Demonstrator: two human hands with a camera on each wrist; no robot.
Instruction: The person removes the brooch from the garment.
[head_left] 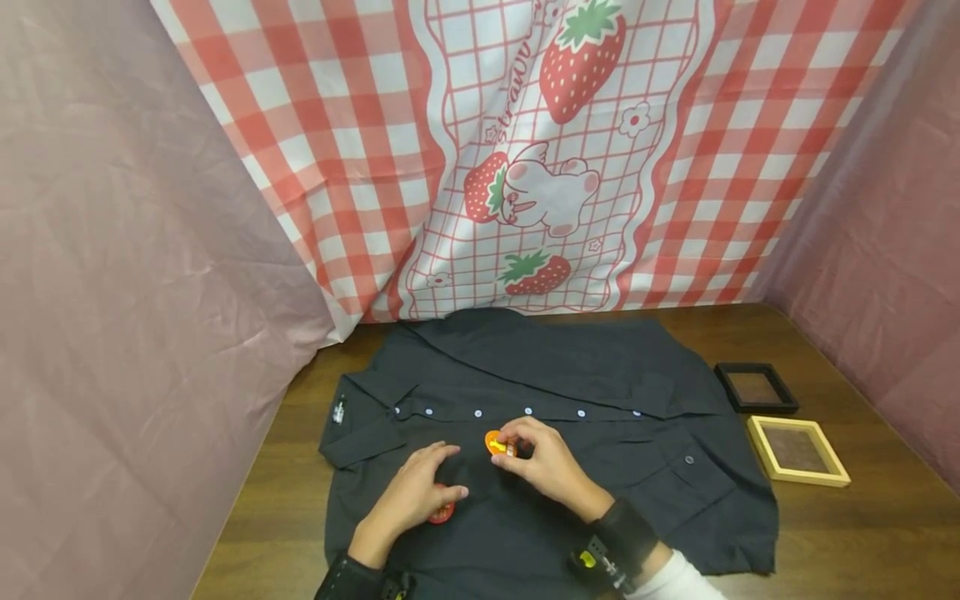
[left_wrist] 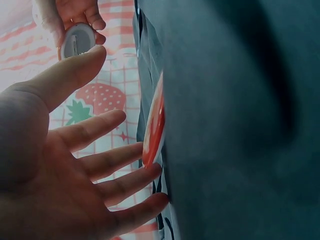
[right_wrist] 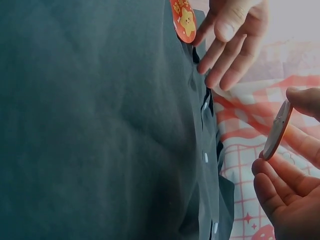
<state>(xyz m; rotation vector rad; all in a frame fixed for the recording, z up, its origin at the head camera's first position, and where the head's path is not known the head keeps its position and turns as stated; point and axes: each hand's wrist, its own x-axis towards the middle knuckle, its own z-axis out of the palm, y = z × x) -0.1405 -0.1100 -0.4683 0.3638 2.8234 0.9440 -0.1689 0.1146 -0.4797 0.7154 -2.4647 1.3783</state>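
My right hand [head_left: 553, 468] pinches an orange pin badge [head_left: 493, 443] by its edge, held above a dark button shirt [head_left: 517, 525]. The white back of this badge [left_wrist: 76, 42] and its metal pin show in the left wrist view. A red pin badge [head_left: 442, 510] rests on the shirt, partly covered by my left hand [head_left: 408, 492] in the head view. The right wrist view shows a yellow star on that red badge [right_wrist: 185, 22]. My left hand is spread beside it, fingers extended, gripping nothing; some fingertips are close to its edge.
The shirt lies spread across a wooden table [head_left: 885, 533], collar to the left. A black frame [head_left: 756, 387] and a pale yellow frame [head_left: 798, 450] lie on the right. A strawberry-print checked cloth [head_left: 360, 150] hangs behind, and pink cloth [head_left: 150, 292] covers the sides.
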